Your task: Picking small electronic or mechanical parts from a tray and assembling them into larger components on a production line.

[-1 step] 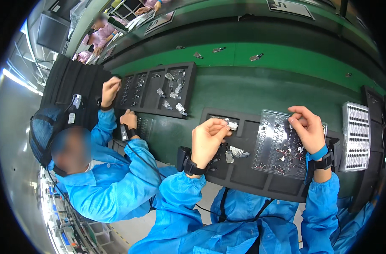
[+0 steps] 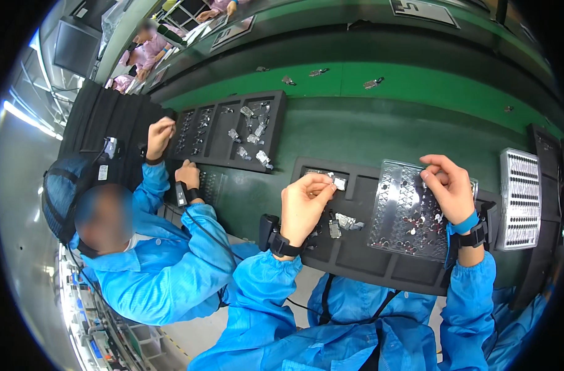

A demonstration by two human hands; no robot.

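Left of the clear plastic tray [image 2: 388,195], the left hand [image 2: 301,204] pinches a small silvery part [image 2: 340,184], likely light, best edge-held; right hand's [image 2: 450,190] grip unclear.

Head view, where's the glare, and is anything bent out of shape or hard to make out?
Head view: glare streaks the clear tray; the green bench has bowed edges; the small silvery part at the left hand shows little detail.

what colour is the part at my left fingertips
The part is silvery white, best in head view.
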